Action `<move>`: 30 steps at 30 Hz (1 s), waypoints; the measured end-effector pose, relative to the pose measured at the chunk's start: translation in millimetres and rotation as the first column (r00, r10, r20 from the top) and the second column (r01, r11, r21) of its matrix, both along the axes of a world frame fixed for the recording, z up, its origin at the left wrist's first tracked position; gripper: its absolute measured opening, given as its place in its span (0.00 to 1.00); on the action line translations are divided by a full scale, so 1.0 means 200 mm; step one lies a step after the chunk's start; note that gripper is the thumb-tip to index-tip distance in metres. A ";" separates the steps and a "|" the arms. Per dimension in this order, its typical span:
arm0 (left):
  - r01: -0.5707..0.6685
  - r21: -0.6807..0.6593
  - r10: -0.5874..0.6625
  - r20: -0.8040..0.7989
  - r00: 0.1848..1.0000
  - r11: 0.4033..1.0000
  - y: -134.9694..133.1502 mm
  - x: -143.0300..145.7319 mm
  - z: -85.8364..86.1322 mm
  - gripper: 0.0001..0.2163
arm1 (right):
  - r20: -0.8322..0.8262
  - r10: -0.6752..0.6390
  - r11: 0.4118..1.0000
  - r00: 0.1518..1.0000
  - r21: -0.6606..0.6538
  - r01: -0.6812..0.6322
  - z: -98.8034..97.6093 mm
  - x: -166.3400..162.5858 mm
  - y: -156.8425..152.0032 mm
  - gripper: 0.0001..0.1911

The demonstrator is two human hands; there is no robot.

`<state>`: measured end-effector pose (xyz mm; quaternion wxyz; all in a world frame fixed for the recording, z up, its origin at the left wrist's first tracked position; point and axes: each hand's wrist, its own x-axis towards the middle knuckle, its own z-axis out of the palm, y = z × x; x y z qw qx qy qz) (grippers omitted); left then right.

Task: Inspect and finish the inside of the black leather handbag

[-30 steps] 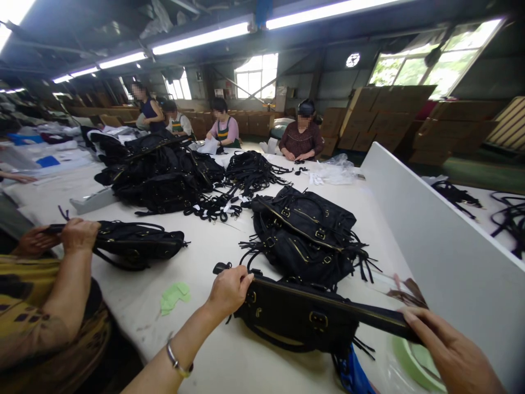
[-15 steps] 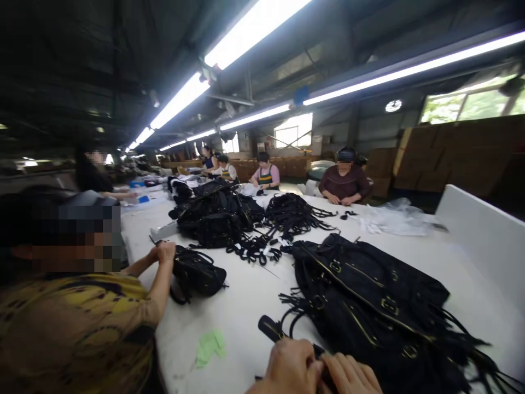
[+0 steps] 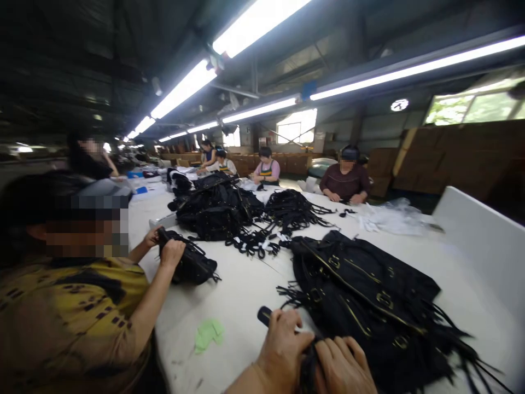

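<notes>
At the bottom edge my left hand (image 3: 283, 350) and my right hand (image 3: 342, 369) are pressed together around a black bag piece (image 3: 307, 364) that shows only as a dark strip between them. A black handle end (image 3: 264, 314) pokes out just beyond my left hand. Right behind my hands lies a stack of black fringed handbags (image 3: 369, 295) with brass buckles. Most of what I hold is hidden by my fingers and the frame edge.
On the white table (image 3: 241, 290) a person in a yellow patterned top at my left grips a black bag (image 3: 191, 262). A green scrap (image 3: 208, 332) lies near me. Piles of black bags (image 3: 217, 210) and straps (image 3: 289, 210) sit farther back. Several people work opposite. A white board (image 3: 479, 241) stands at right.
My view tilted up and my hands came together from holding the bag at both ends. The neighbour has lifted and turned the bag in both hands.
</notes>
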<state>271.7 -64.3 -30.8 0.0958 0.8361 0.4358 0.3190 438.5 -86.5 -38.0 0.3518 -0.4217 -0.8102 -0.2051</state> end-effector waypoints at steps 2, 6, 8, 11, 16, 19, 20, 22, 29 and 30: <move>0.057 -0.036 -0.059 -0.050 0.997 0.998 -0.02 -0.02 0.06 0.08 | -0.065 -0.152 0.980 0.986 -0.136 0.142 0.09 -0.05 -0.07 0.07; 0.072 0.011 -0.070 -0.122 0.990 0.997 0.00 -0.03 0.04 0.10 | -0.045 -0.257 0.946 0.965 -0.219 0.241 0.13 -0.12 -0.13 0.08; 0.078 0.062 -0.069 -0.132 0.989 0.995 0.01 -0.03 -0.01 0.12 | -0.009 -0.298 0.931 0.955 -0.222 0.288 0.12 -0.12 -0.14 0.07; 0.083 0.127 -0.066 -0.131 0.989 0.988 0.02 -0.05 -0.05 0.12 | 0.024 -0.367 0.904 0.930 -0.225 0.363 0.09 -0.06 -0.19 0.05; 0.065 0.158 -0.035 -0.184 0.982 0.985 0.05 -0.09 -0.05 0.11 | -0.005 -0.466 0.859 0.885 -0.241 0.451 0.13 0.15 -0.33 0.05; 0.048 0.145 -0.018 -0.204 0.979 0.988 0.07 -0.10 -0.05 0.11 | -0.043 -0.544 0.818 0.838 -0.249 0.519 0.17 0.32 -0.44 0.08; 0.043 0.139 -0.013 -0.211 0.977 0.989 0.08 -0.09 -0.05 0.11 | -0.048 -0.574 0.799 0.818 -0.252 0.546 0.18 0.38 -0.47 0.09; 0.037 0.126 -0.008 -0.226 0.974 0.991 0.08 -0.09 -0.05 0.11 | -0.040 -0.624 0.761 0.780 -0.260 0.595 0.18 0.48 -0.54 0.11; 0.008 0.047 0.005 -0.271 0.963 0.999 0.11 -0.08 -0.04 0.10 | -0.014 -0.665 0.727 0.747 -0.242 0.643 0.17 0.67 -0.66 0.09; 0.001 0.034 0.009 -0.285 0.958 0.999 0.11 -0.08 -0.03 0.10 | -0.032 -0.658 0.735 0.752 -0.244 0.633 0.19 0.67 -0.66 0.07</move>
